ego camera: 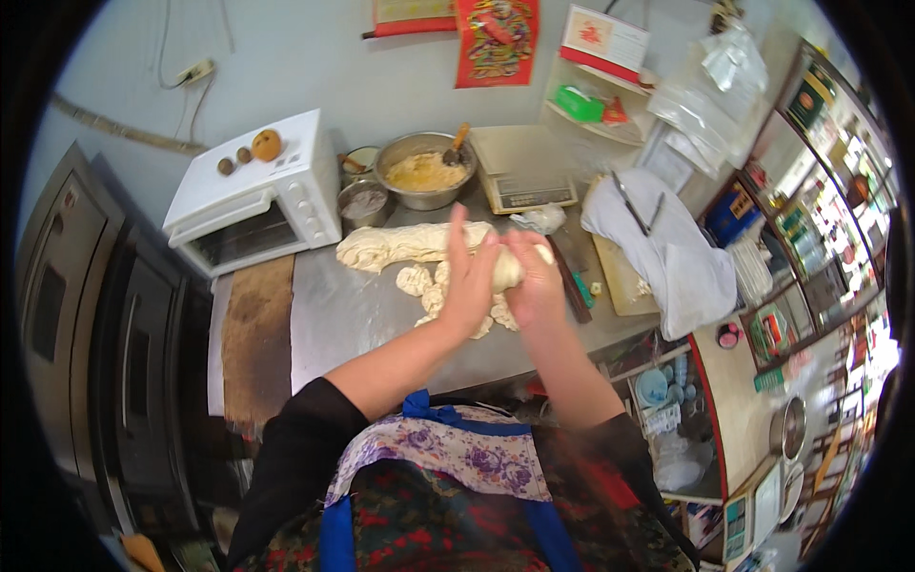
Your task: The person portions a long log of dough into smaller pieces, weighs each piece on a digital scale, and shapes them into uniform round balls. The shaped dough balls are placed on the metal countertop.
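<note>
A long log of pale dough (393,244) lies across the metal worktop (343,314). My right hand (535,279) is wrapped around the thick right end of dough (507,270), lifted a little above the surface. Beside it, my left hand (468,282) is held upright, thumb raised and fingers extended, its inner side close to or touching that dough. Whether the held part still joins the log is hidden behind my left hand. Several small torn dough pieces (413,280) lie under and around my hands, partly covered by them.
Behind the dough stand a steel bowl (425,196) of yellowish crumbly mix with a wooden-handled tool, a small metal pot (363,204) and a digital scale (529,168). A white toaster oven (257,193) is at left. Rightward lie a dark bar (570,279) and scissors or tongs (636,207) on white cloth (665,250).
</note>
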`<state>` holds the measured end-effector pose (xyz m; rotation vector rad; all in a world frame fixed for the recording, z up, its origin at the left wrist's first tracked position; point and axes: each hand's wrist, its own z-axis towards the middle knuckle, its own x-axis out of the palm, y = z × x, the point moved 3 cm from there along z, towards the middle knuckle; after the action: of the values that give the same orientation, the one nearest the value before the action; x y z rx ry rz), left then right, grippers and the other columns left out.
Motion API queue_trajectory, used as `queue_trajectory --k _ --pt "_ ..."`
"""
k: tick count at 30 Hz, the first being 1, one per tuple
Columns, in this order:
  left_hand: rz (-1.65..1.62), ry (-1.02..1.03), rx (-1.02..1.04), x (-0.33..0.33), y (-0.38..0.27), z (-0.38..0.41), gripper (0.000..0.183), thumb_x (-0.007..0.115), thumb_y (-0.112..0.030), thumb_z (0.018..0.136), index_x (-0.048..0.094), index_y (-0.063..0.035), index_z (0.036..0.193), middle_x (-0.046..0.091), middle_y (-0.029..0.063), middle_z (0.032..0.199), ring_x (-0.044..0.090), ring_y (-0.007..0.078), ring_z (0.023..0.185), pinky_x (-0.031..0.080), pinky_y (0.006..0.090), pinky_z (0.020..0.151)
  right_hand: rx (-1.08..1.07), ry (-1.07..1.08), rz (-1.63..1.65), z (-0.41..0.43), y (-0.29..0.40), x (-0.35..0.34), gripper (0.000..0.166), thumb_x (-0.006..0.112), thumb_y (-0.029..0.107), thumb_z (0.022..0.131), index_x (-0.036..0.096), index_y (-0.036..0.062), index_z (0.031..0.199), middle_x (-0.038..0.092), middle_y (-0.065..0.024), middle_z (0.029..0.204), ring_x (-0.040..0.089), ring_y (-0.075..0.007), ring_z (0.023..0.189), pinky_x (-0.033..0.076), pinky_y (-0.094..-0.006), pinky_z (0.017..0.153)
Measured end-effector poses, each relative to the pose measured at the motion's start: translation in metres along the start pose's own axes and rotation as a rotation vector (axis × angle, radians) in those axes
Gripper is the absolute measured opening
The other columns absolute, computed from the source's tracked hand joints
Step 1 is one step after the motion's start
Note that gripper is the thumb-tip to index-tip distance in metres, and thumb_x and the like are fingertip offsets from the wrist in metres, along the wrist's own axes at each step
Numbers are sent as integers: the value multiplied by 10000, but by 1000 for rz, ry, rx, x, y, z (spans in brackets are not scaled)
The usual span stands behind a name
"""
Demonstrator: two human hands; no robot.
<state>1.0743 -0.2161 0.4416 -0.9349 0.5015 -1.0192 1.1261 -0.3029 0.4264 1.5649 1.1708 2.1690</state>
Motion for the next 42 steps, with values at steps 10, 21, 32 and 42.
queue_trajectory --k 10,21,32,42 --pt "352 -147 53 -71 9 -14 670 595 -294 896 319 2 1431 216 261 1504 200 395 1403 163 454 1142 297 111 60 19 -60 23 200 622 199 926 547 47 1031 620 -98 1049 586 -180 1010 492 -334 864" --pt "390 -369 -66 -154 17 -42 589 510 -402 915 415 -85 1402 346 245 1438 323 388 1339 195 500 1119 581 308 47 4 -134 70 312 593 192 929 511 19 1175 591 -121 1159 580 -185 1040 485 -343 905" --pt "680 -502 -18 -184 12 -65 541 488 -210 902 393 -57 1411 251 235 1485 210 426 1376 161 485 1131 803 370 -79 -17 -165 100 353 586 230 943 519 40 1232 597 -67 1127 573 -160 1067 469 -306 902" --pt "625 -478 -24 -188 48 -87 501 447 -393 953 458 -161 1397 303 185 1474 263 390 1360 155 497 1127 784 267 7 -26 -202 86 359 606 221 937 538 21 1228 581 -85 1154 566 -158 1053 473 -288 891"
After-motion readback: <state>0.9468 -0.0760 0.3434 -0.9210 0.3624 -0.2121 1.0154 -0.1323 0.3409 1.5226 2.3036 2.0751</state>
